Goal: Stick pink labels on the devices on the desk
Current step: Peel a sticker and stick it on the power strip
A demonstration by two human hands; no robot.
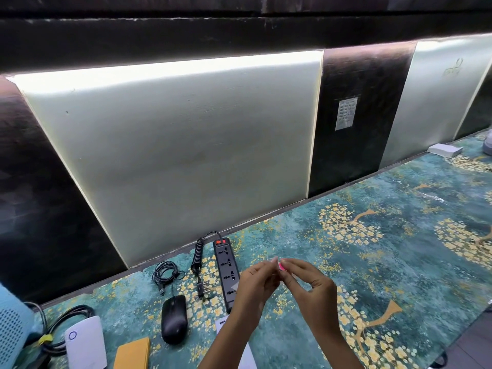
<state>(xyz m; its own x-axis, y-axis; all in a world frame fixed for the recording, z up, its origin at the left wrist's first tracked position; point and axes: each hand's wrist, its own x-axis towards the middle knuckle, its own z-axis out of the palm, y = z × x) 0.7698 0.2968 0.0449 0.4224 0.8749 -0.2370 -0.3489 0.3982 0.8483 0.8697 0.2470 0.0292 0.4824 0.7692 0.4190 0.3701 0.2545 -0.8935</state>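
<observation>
Both my hands meet above the desk, pinching a small pink label [280, 266] between their fingertips. My left hand [255, 286] hovers over the lower end of a black power strip [226, 267]. My right hand [310, 286] holds the label's right side. On the desk lie a black mouse [174, 318] with its coiled cable [165, 272], a white device [85, 342] with a round button and a yellow case [132, 354]. A white sheet [220, 325] shows partly under my left forearm.
The power strip's coiled cord and plug [198, 265] lie between the mouse cable and the strip. A white perforated device [12, 331] and black cables [66, 320] sit at the far left. A wall panel [173, 155] rises behind the teal patterned desk [386, 262]. A grey box [445, 150] rests far right.
</observation>
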